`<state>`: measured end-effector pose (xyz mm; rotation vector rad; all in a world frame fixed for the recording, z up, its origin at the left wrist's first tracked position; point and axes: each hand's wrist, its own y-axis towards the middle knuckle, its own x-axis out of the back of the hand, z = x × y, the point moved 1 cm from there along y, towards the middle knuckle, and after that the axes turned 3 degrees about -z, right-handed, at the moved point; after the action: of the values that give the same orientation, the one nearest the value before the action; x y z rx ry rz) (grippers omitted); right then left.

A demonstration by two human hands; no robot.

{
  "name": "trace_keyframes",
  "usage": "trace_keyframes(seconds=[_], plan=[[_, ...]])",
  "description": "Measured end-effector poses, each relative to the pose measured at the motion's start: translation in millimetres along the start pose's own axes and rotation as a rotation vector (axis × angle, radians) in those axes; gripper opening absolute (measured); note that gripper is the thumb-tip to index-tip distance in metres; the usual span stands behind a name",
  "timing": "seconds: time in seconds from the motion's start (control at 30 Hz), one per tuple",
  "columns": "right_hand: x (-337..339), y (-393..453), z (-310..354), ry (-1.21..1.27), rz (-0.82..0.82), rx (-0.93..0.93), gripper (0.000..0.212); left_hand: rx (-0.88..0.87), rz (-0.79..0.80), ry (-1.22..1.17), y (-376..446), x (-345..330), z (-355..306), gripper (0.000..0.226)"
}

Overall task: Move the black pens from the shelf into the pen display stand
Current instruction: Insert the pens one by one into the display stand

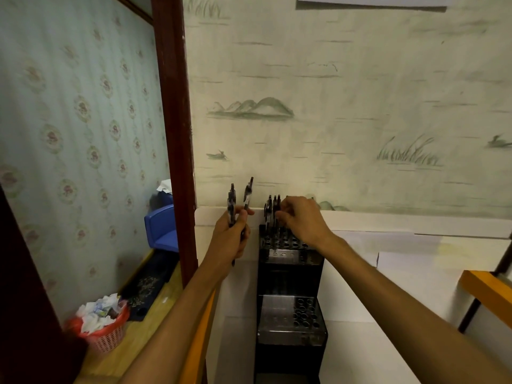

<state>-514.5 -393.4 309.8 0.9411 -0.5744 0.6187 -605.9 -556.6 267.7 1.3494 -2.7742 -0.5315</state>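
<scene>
A black tiered pen display stand [291, 275] with rows of round holes stands against the wall. My left hand [231, 234] is to the left of its top tier, shut on a bunch of black pens [232, 202] that point upward. My right hand [300, 220] reaches over the back of the top tier, its fingers pinched on a black pen [275, 209] that stands among a few pens in the rear holes. The lower tier [289, 317] shows holes with no pens in them.
A white shelf surface [388, 286] spreads to the right of the stand. A dark red door frame [174, 134] rises on the left. Beyond it lie a blue box [162, 228] and a red basket of paper scraps [102, 325]. An orange-edged ledge [484, 295] sits at the right.
</scene>
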Motion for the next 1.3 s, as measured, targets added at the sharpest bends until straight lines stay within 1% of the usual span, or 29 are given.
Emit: trace_keyframes(seconds=[0.07, 0.17, 0.27, 0.3, 0.33, 0.4, 0.47, 0.53, 0.67, 0.73, 0.8, 0.87, 0.97, 1.03, 1.1, 1.23, 1.3], plan=[[-4.5, -4.0, -2.1, -0.055, 0.024, 0.02, 0.018, 0.012, 0.008, 0.004, 0.8, -1.3, 2.3, 0.023], [-3.7, -5.1, -4.7, -0.086, 0.022, 0.01, 0.028, 0.057, 0.03, -0.05, 1.9, -3.5, 6.1, 0.022], [3.1, -4.3, -7.0, -0.054, -0.002, -0.028, 0.026, 0.063, 0.057, -0.055, 4.2, -5.2, 9.5, 0.021], [5.7, -4.7, -6.7, 0.013, -0.015, -0.047, 0.024, 0.053, 0.068, -0.047, 4.7, -6.2, 10.4, 0.021], [8.3, -5.2, -6.2, 0.141, -0.013, -0.079, 0.022, 0.041, 0.077, -0.042, 4.9, -7.4, 11.3, 0.022], [13.0, -6.7, -3.4, 0.457, 0.045, -0.159, 0.016, 0.026, 0.089, -0.026, 5.1, -10.6, 12.8, 0.023], [16.5, -7.4, -0.9, 0.629, 0.115, -0.195, 0.016, 0.025, 0.096, 0.0, 4.7, -14.3, 13.4, 0.024], [17.7, -8.5, 0.6, 0.736, 0.16, -0.199, 0.017, 0.026, 0.109, 0.022, 3.7, -18.4, 13.8, 0.028], [19.9, -12.1, 1.2, 0.875, 0.156, -0.235, 0.016, 0.01, 0.134, 0.04, 2.4, -25.0, 11.3, 0.029], [20.4, -11.4, 0.2, 0.928, 0.13, -0.251, 0.015, 0.017, 0.125, 0.073, 4.1, -26.2, 9.1, 0.029], [22.8, -8.8, -2.8, 0.979, 0.049, -0.284, 0.013, 0.051, 0.091, 0.128, 6.1, -24.0, 8.6, 0.031], [27.2, -5.4, -9.7, 0.93, -0.064, -0.287, 0.009, 0.081, 0.021, 0.17, 8.2, -18.0, 11.6, 0.028], [30.4, -3.0, -22.3, 0.671, -0.168, -0.218, 0.005, 0.103, -0.064, 0.193, 11.4, -7.1, 14.1, 0.018], [28.2, -4.2, -26.4, 0.492, -0.186, -0.161, 0.005, 0.1, -0.057, 0.166, 12.5, -4.1, 13.3, 0.02], [24.7, -6.3, -26.2, 0.395, -0.189, -0.119, 0.008, 0.076, -0.036, 0.11, 13.3, -4.1, 13.2, 0.022], [22.3, -7.6, -21.3, 0.329, -0.211, -0.065, 0.012, 0.052, -0.033, 0.037, 14.8, -6.3, 14.2, 0.019], [22.7, -7.3, -19.4, 0.285, -0.207, -0.04, 0.013, 0.043, -0.03, 0.04, 16.0, -6.6, 15.1, 0.022]])
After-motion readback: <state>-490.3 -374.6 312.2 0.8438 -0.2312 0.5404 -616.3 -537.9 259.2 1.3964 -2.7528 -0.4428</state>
